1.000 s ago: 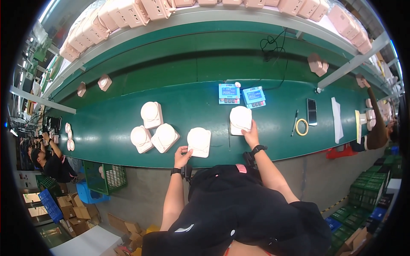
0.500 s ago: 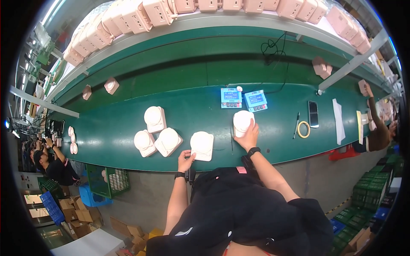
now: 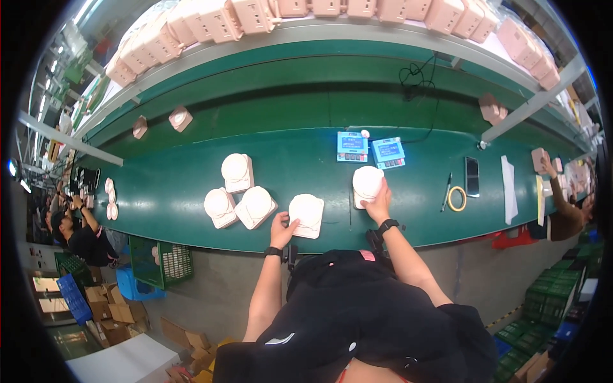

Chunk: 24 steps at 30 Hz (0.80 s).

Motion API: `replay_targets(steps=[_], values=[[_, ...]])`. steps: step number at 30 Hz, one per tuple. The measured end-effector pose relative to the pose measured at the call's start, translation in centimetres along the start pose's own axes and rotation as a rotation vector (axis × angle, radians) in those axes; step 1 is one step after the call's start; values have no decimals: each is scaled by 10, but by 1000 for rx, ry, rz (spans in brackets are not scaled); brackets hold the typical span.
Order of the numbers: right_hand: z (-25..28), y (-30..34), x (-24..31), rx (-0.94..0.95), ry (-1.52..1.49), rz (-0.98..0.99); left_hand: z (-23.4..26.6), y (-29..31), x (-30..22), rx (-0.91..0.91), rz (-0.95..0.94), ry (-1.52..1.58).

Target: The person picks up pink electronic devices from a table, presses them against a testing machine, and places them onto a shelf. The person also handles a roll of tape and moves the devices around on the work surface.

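Observation:
My right hand [image 3: 378, 203] is wrapped round the right side of a pale pink plastic device [image 3: 368, 182], a round white disc on a squarish base, near two small blue meters. My left hand [image 3: 281, 230] grips the lower left edge of a similar device [image 3: 306, 214] lying near the table's front edge. Its fingertips overlap the base, and the finger undersides are hidden. Left of that hand, three more of these devices form a cluster: one at the back [image 3: 237, 172], one at the left [image 3: 219, 207], one at the right [image 3: 256, 207].
Two lit blue meters [image 3: 352, 147] stand behind my right hand. A pen [image 3: 446, 191], a yellow ring [image 3: 456, 199], a phone [image 3: 472, 177] and a white strip [image 3: 509, 189] lie rightward. Overhead, a shelf [image 3: 357, 27] carries several pink housings. Co-workers sit at both ends.
The view has shifted slightly, moving the scene a little rightward. My left fingers have moved up and further over the device's edge. My right hand stays on its device.

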State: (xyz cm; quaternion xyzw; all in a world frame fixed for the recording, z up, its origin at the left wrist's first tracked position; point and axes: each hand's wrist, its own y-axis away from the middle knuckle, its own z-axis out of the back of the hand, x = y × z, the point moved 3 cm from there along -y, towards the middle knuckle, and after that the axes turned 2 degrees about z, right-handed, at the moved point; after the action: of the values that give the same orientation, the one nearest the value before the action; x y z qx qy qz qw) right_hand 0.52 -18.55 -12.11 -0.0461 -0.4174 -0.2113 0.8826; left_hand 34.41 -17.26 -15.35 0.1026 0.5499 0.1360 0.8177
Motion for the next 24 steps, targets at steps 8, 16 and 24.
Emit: replay_targets(steps=[8,16,24], values=[[-3,-3,-11,-3,-5,-28,-36,5,-82,-91,-347,-238],[-6,-4,-8,-30,34,-25,-77,24,-152,-196,-503,-439],[-1,-4,-6,-29,-18,-38,-29,1,-147,-171,-398,-383]])
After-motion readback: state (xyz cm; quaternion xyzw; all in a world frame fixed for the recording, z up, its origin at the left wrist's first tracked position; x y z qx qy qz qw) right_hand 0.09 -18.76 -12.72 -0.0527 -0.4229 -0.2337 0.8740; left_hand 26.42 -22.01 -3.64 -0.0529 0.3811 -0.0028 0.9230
